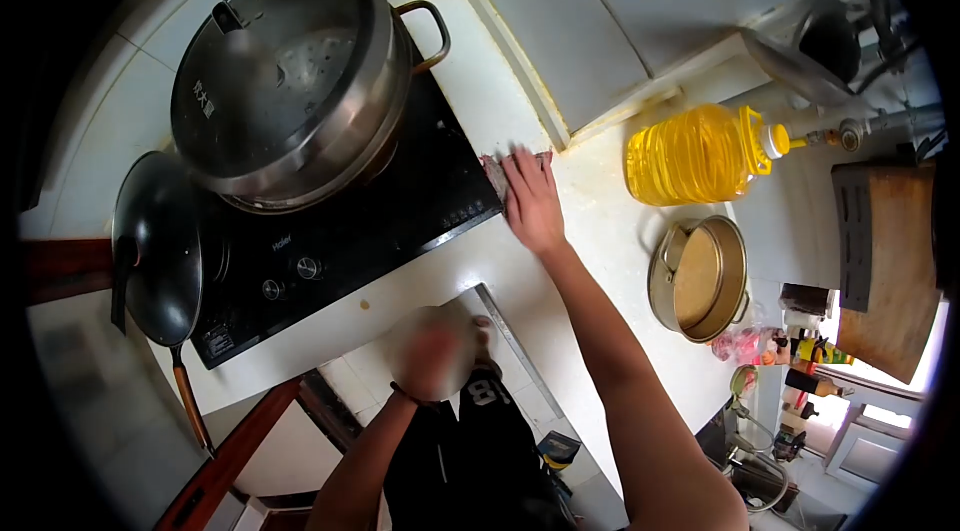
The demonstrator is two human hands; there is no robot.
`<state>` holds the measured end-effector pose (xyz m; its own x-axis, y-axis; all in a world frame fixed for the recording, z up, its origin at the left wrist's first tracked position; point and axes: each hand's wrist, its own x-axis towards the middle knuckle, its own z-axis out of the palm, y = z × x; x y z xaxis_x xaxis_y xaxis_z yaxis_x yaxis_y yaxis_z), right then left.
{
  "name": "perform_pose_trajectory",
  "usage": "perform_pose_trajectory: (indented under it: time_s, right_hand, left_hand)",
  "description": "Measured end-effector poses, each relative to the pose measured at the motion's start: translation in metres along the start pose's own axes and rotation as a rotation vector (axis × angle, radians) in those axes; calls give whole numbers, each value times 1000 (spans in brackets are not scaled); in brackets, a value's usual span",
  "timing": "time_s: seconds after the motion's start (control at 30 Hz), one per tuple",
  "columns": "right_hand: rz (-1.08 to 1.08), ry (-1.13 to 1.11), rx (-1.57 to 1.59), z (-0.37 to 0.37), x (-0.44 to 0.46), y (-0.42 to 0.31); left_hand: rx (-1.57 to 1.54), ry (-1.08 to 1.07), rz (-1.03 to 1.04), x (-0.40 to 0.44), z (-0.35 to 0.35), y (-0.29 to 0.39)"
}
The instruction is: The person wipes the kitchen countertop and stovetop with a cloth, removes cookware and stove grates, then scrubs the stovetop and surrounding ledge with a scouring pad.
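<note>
My right hand (530, 201) presses down on a crumpled greyish-red cloth (545, 160) on the white counter, at the right edge of the black gas stove (370, 246). Its fingers reach over the cloth and keep hold of it; the palm hides most of it. Low in front of my body, below the counter edge, is my left hand (432, 356). That hand is smeared by blur, so neither its fingers nor anything in them can be made out. A large steel steamer pot (345, 146) with a glass lid stands on the stove.
A black wok lid or pan (160, 241) with a wooden handle sits left of the stove. On the right counter are a yellow oil jug (685, 156) and a round metal pot (662, 276). A wooden chopping board (895, 271) leans at the far right. Cabinets and wall edge the back.
</note>
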<state>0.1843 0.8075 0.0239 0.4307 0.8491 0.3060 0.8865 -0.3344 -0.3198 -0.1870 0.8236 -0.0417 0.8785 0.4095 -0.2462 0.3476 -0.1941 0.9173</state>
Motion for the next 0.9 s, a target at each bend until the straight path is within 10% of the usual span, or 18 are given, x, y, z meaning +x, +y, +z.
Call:
perform_pose_trajectory:
  time_s: [0.3, 0.4, 0.53, 0.73, 0.9]
  right_hand:
    - [-50, -99, -29, 34, 53, 23]
    - [-69, -82, -60, 58, 116, 28]
    - [-144, -45, -59, 39, 78, 35]
    - [246, -371, -164, -72, -142, 30]
    - [357, -17, -138, -38, -105, 46]
  left_hand:
    - [248, 167, 89, -14, -3, -24]
    - [-133, 237, -68, -13, 2, -10]
    - [505, 227, 291, 1, 3, -2]
    - [-121, 264, -214, -23, 31, -3]
    - [-242, 192, -300, -31, 33, -10]
